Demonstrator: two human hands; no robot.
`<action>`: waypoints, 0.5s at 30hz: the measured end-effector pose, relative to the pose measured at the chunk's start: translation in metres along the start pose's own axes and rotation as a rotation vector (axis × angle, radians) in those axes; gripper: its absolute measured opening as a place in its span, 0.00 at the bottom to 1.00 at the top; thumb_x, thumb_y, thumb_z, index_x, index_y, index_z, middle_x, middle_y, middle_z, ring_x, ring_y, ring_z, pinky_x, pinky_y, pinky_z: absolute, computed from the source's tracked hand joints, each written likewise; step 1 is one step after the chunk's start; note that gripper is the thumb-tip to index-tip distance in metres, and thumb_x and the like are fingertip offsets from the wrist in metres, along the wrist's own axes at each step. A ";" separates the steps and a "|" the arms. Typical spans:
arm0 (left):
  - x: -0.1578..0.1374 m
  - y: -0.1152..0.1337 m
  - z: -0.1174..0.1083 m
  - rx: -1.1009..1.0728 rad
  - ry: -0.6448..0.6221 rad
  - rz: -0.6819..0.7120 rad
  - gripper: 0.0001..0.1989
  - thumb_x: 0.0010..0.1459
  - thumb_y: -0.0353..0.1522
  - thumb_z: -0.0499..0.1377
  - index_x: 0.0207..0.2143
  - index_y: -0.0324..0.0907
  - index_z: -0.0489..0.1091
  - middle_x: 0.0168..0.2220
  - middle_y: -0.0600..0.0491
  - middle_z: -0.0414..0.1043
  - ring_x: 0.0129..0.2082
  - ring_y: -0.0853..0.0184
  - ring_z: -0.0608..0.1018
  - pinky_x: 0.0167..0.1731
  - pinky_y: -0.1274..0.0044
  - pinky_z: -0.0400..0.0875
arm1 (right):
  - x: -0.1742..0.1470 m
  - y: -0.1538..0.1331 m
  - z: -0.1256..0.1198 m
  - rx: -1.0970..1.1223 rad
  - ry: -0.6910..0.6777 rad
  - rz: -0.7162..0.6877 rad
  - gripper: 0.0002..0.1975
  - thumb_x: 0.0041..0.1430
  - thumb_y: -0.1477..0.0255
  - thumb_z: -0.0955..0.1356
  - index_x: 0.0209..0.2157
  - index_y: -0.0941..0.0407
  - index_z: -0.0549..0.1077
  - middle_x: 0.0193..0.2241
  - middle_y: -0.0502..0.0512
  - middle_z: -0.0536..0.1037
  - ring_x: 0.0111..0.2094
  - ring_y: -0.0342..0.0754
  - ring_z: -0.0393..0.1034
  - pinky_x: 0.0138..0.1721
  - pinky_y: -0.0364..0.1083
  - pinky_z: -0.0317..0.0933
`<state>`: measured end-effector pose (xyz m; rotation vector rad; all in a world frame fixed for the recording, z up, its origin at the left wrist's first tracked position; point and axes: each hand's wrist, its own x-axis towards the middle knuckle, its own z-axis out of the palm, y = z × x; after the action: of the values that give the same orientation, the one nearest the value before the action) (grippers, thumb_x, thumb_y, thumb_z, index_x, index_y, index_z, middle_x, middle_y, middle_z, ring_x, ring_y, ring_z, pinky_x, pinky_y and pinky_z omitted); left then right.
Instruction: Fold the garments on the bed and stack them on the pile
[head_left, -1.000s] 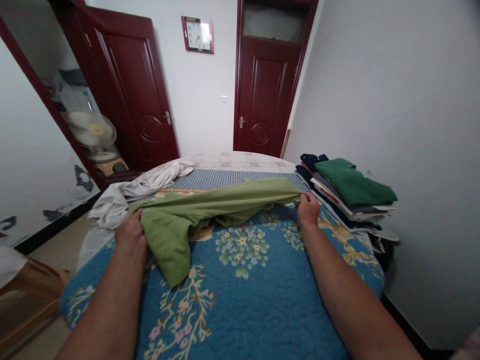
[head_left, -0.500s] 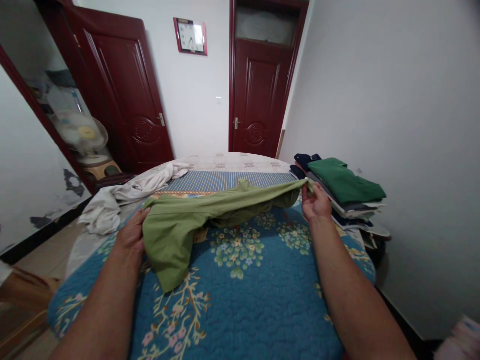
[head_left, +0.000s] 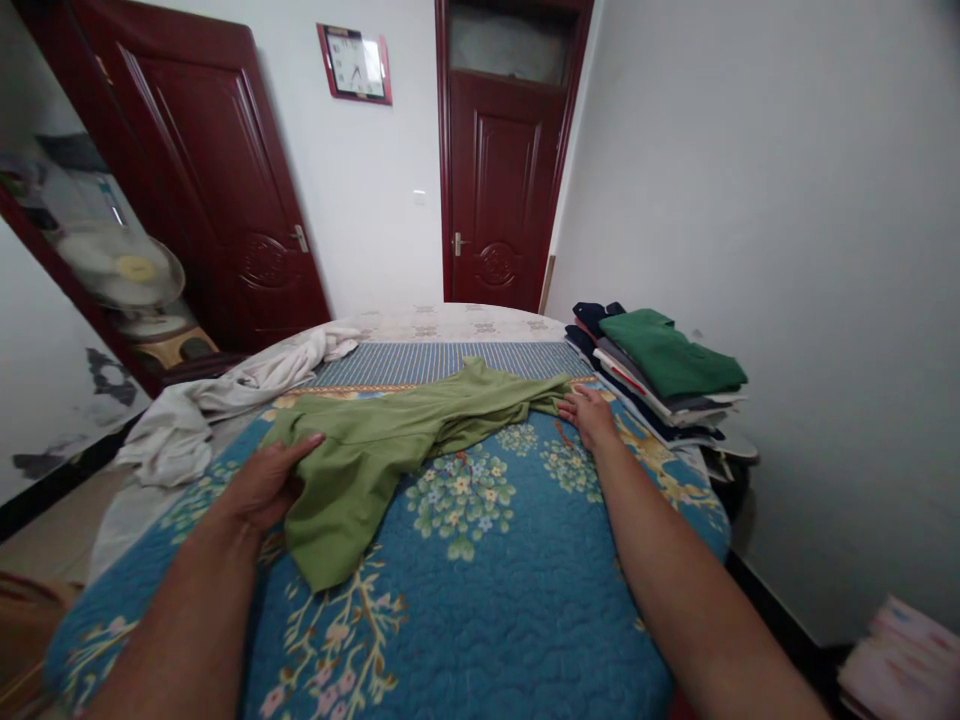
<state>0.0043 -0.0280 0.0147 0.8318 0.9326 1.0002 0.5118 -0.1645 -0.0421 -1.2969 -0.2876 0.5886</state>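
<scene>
A light green shirt (head_left: 360, 440) lies loosely across the quilt, crumpled, with one part hanging toward me at the left. My left hand (head_left: 264, 482) is at its left end, thumb on top of the cloth and the other fingers hidden beneath it. At the shirt's right end is my right hand (head_left: 591, 415), fingers apart and touching or very close to the cloth. No firm hold shows there. Under the shirt spreads a blue quilt (head_left: 510, 610) with flower patterns.
At the right edge stands a stack of folded clothes, a dark green garment (head_left: 667, 350) on top. A crumpled white cloth (head_left: 172, 430) lies at the left edge. Beyond the quilt are a striped mat (head_left: 405, 362) and a pale patterned cover (head_left: 450, 320). A fan (head_left: 124, 265) stands behind the doorway.
The shirt, stretched between both hands before, has sunk onto the quilt. My right hand has come lower and inward, its fingers loosened. The view has turned slightly right.
</scene>
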 end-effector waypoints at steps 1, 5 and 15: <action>-0.006 0.002 0.002 0.011 -0.046 -0.014 0.29 0.39 0.27 0.78 0.47 0.39 0.78 0.37 0.44 0.86 0.35 0.50 0.88 0.35 0.65 0.87 | -0.001 0.000 0.001 -0.001 -0.037 -0.013 0.25 0.55 0.76 0.72 0.55 0.54 0.71 0.35 0.51 0.81 0.31 0.45 0.81 0.32 0.41 0.76; -0.024 0.010 0.000 -0.015 -0.078 -0.015 0.32 0.39 0.33 0.78 0.50 0.42 0.78 0.40 0.46 0.87 0.45 0.43 0.87 0.42 0.61 0.86 | -0.006 0.004 0.011 -0.035 -0.257 -0.009 0.34 0.59 0.72 0.73 0.66 0.50 0.64 0.39 0.53 0.82 0.30 0.48 0.81 0.28 0.43 0.76; -0.035 0.010 -0.004 -0.105 0.067 -0.005 0.29 0.40 0.33 0.72 0.49 0.46 0.77 0.40 0.48 0.87 0.55 0.39 0.83 0.51 0.55 0.84 | 0.003 0.011 0.029 -0.391 -0.044 -0.291 0.33 0.61 0.68 0.69 0.68 0.50 0.70 0.57 0.57 0.78 0.26 0.41 0.74 0.25 0.42 0.72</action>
<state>-0.0109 -0.0568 0.0312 0.7112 0.9306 1.0694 0.4964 -0.1379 -0.0454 -1.5810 -0.6402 0.3206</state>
